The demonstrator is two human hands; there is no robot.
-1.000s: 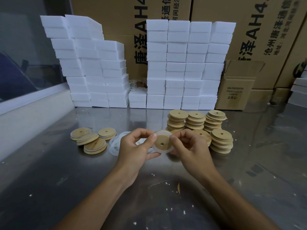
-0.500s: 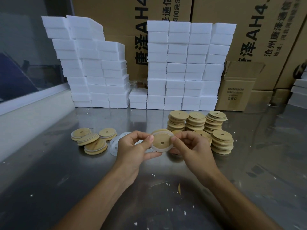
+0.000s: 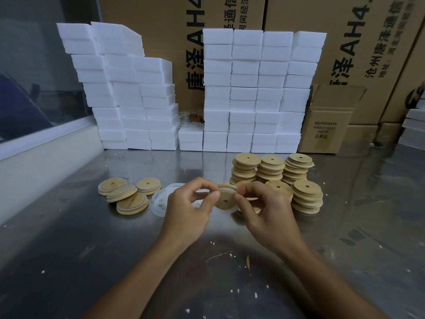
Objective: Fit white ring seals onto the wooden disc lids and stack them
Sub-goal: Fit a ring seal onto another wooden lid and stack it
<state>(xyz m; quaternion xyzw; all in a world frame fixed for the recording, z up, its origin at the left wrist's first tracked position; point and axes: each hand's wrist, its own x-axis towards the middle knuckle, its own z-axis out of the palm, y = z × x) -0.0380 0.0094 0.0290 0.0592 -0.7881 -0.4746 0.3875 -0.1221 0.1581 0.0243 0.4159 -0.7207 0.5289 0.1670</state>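
Holding one wooden disc lid (image 3: 225,200) up above the metal table (image 3: 69,261), both hands are working at its edge. The left hand (image 3: 187,209) is pinching the left rim with thumb and forefinger, and the right hand (image 3: 268,216) is gripping the right rim with curled fingers. A white ring seal (image 3: 232,209) is sitting around the disc, showing most at its lower edge; I cannot tell if it is seated all the way round.

To do this step well, I think the person should be turning the disc slowly while the thumbs are pressing the ring into place bit by bit, so it is not twisting or popping off on the opposite side. The ring looks soft and stretchy, so pulling too hard is a risk.

Counting now: four finished lids (image 3: 128,195) are lying in a loose group on the left, each showing a white edge. Loose white rings (image 3: 161,202) are lying just beside them, at least three, partly hidden by the left hand. On the right, four tall stacks of bare discs (image 3: 273,170) are standing close together, with a few more discs half hidden behind the hands.
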